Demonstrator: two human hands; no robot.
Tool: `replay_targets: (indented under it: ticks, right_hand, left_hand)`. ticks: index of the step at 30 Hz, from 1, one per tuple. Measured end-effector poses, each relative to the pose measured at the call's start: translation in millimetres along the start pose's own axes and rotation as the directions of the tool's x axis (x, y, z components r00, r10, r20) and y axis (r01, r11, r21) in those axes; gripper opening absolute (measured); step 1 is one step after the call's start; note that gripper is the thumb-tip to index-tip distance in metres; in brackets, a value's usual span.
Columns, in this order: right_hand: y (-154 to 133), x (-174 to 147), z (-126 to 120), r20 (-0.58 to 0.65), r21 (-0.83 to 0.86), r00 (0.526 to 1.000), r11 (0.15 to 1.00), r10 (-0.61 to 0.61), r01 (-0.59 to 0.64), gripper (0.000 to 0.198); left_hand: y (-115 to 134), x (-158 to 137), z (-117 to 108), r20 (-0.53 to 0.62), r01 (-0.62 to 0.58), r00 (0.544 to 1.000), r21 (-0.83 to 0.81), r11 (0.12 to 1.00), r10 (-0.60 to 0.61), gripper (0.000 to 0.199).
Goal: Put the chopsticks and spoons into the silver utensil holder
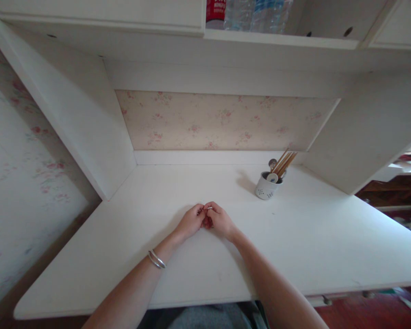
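Soft light comes from the right, faint shadows fall leftward on the counter [315,233], and picture edges look stretched.

"Where are the hands?"
"The left hand [191,221] and right hand [220,220] meet, fingers bent together, over the white desk [322,237]; what lies between is too small to tell."
"Anything nearby?"
"A white pot [265,191] holding wooden sticks [285,164], farther back and right."
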State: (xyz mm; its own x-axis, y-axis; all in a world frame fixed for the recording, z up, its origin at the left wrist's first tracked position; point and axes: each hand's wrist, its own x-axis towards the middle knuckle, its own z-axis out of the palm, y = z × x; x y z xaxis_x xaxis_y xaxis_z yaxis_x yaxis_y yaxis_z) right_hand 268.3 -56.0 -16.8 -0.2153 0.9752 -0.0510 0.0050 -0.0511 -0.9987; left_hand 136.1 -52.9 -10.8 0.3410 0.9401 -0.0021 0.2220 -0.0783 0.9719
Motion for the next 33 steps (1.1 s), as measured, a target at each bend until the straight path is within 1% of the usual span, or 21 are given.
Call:
replay_targets:
  ticks: [4, 12, 19, 26, 33]
  right_hand:
    - [0.7, 0.5, -0.4, -0.007, -0.007, 1.000, 1.000, -0.001, 0.001, 0.017]
    - [-6.5, -2.4, 1.7, -0.022, -0.011, 1.000, 1.000, 0.018, -0.018, 0.017]
    - [-1.0, 1.0, -0.4, -0.005, -0.023, 1.000, 1.000, -0.007, 0.007, 0.016]
    - [2.9, 2.3, -0.8, 0.000, 0.015, 1.000, 1.000, -0.008, 0.008, 0.016]
    - [2.0, 1.6, -1.2, -0.002, -0.001, 1.000, 1.000, 0.015, -0.015, 0.017]
  left_hand:
    - [-1.0, 0.1, -0.2, 0.005, -0.008, 1.000, -0.006, 1.000, 0.008, 0.029]
    - [-3.6, 1.4, 0.3, 0.001, -0.007, 1.000, -0.025, 1.000, 0.007, 0.028]
    - [-2.7, 0.5, 0.2, -0.005, -0.017, 1.000, -0.014, 1.000, 0.017, 0.027]
    - [-0.5, -0.1, 0.5, -0.005, -0.010, 1.000, -0.010, 1.000, 0.010, 0.027]
    - [0.4, 0.7, 0.5, -0.007, -0.003, 1.000, 0.014, 1.000, 0.003, 0.028]
